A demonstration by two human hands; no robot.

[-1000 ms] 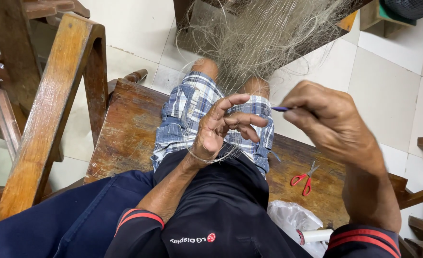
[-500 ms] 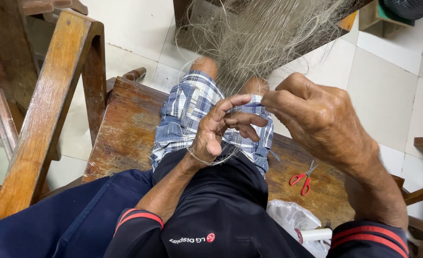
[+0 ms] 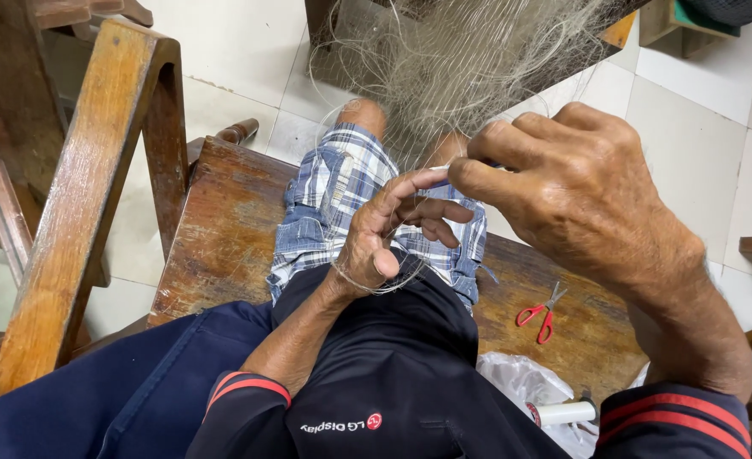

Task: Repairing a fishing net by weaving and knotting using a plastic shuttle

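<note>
Fishing net (image 3: 469, 64), pale and tangled, heaped at upper centre of the frame, spilling down onto bare knees and plaid shorts (image 3: 333, 204). Strands of monofilament trailing from that heap down to both hands at mid-frame, one loop circling the left wrist.

Left hand (image 3: 388, 234) at centre, palm turned up, fingers curled loosely, index finger stretched toward the right hand; net line draped around thumb base and wrist. Whether any strand is actually pinched there, impossible to tell.

Right hand (image 3: 576, 191) at centre right, larger in view, knuckles up, fingers bunched and pressed together around a slim blue-and-white netting needle (image 3: 439, 176), only its tip showing, just beside the left index fingertip. Hands almost touching, directly below the net's lower edge.

Underneath, worn wooden bench (image 3: 223, 229) running from centre left to lower right. Red-handled scissors (image 3: 543, 310) lying on the bench at right, well apart from both hands. White plastic bag (image 3: 520, 387) and a white spool (image 3: 563, 413) at lower right. Wooden chair frame (image 3: 78, 195) along the left edge. White tiled floor (image 3: 699, 119) across upper right.
</note>
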